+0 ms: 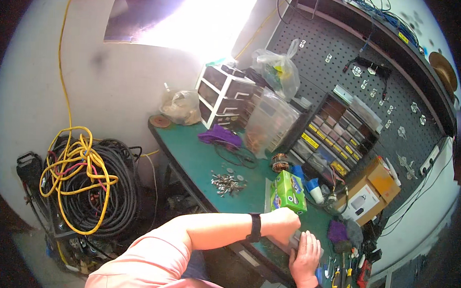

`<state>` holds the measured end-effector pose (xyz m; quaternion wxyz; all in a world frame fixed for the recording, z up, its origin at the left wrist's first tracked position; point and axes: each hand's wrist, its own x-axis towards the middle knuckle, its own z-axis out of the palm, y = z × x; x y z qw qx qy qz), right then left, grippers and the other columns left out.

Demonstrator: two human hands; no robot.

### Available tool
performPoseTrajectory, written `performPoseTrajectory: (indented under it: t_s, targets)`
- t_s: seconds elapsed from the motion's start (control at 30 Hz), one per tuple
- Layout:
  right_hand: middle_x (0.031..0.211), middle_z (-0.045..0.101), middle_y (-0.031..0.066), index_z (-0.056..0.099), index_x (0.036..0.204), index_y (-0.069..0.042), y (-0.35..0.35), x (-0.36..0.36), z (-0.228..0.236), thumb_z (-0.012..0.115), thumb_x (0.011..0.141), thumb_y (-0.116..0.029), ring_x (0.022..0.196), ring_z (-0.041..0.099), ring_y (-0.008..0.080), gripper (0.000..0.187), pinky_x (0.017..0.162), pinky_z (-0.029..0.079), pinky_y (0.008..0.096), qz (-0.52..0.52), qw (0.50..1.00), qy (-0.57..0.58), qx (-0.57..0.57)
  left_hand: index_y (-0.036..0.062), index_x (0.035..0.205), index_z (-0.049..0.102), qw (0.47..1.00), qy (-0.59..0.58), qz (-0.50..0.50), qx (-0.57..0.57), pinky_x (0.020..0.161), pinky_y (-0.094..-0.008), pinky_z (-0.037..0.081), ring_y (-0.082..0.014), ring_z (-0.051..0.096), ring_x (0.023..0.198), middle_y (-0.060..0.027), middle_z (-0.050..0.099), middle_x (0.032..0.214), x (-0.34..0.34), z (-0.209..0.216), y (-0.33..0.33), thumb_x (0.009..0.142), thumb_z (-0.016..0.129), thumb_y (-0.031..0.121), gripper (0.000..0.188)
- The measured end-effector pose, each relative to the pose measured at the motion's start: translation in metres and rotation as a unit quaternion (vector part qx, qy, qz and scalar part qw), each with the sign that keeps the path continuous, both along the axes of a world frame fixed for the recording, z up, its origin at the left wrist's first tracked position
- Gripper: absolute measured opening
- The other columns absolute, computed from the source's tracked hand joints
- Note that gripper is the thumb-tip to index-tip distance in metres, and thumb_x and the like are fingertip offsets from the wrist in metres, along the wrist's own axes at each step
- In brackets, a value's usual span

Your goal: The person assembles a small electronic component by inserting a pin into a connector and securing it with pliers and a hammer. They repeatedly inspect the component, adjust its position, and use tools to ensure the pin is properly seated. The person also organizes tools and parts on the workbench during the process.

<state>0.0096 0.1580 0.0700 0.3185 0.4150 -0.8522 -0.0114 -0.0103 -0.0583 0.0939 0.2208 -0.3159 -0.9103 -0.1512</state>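
My left hand [282, 224] is closed in a fist just in front of a green box [288, 191]. Its fingers point away from view, so what they hold, if anything, is hidden. Beside it, my right hand [305, 256] lies with fingers stretched out over a grey, flat-looking object [295, 239], whose kind I cannot make out. Both hands are over the near part of the green-topped workbench [196, 165]. A pile of small metal pieces [228, 184] lies to the left of the green box.
Screwdrivers with yellow handles [336, 278] and other tools lie right of my right hand. Behind stand a parts organizer [330, 132], a white-framed drawer unit [224, 93] and a cardboard box [379, 182]. Coiled black cable [125, 191] and a yellow cord [106, 211] hang at left.
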Motion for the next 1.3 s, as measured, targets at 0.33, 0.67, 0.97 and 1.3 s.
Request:
performPoseTrajectory:
  t_s: [0.33, 0.67, 0.97, 1.3]
  targets:
    - [0.134, 0.048, 0.0239, 0.047, 0.13, 0.007, -0.005, -0.004, -0.005, 0.065, 0.08, -0.023, 0.121, 0.045, 0.0429, 0.061, 0.104, 0.032, 0.0548, 0.014, 0.999, 0.025, -0.018, -0.0023, 0.067, 0.069, 0.999, -0.007, -0.032, -0.009, 0.063, -0.0426, 0.055, -0.038, 0.066, 0.065, -0.0219, 0.064, 0.065, -0.016, 0.003, -0.002, 0.056, 0.075, 0.04, 0.044]
    - [0.134, 0.049, 0.0212, 0.049, 0.13, 0.004, -0.009, -0.006, -0.007, 0.062, 0.085, -0.026, 0.121, 0.045, 0.0405, 0.056, 0.104, 0.033, 0.0543, -0.015, 1.0, 0.022, -0.012, 0.0006, 0.063, 0.07, 0.999, -0.023, -0.014, -0.017, 0.062, -0.0404, 0.056, -0.0346, 0.067, 0.063, -0.0185, 0.065, 0.063, -0.02, 0.004, 0.0, 0.052, 0.076, 0.038, 0.04]
    - [0.128, 0.053, 0.0186, 0.053, 0.129, -0.005, 0.064, 0.018, 0.021, 0.086, 0.05, -0.015, 0.116, 0.05, 0.0392, 0.086, 0.099, 0.041, 0.0472, -0.087, 0.982, -0.165, -0.023, 0.0025, 0.092, 0.067, 0.998, -0.033, 0.019, -0.047, 0.073, -0.043, 0.054, -0.031, 0.067, 0.088, -0.0137, 0.067, 0.083, 0.038, -0.017, 0.002, 0.066, 0.073, 0.026, 0.035]
    - [0.124, 0.057, 0.0186, 0.06, 0.116, -0.009, 0.075, 0.037, -0.031, 0.078, 0.056, -0.007, 0.105, 0.058, 0.0386, 0.063, 0.087, 0.052, 0.0437, -0.003, 0.99, -0.087, -0.11, 0.0046, 0.102, 0.065, 0.953, 0.088, -0.004, 0.289, 0.086, -0.0444, 0.048, -0.0338, 0.06, 0.102, -0.0146, 0.063, 0.109, 0.117, -0.044, -0.03, 0.064, 0.085, 0.023, 0.047]
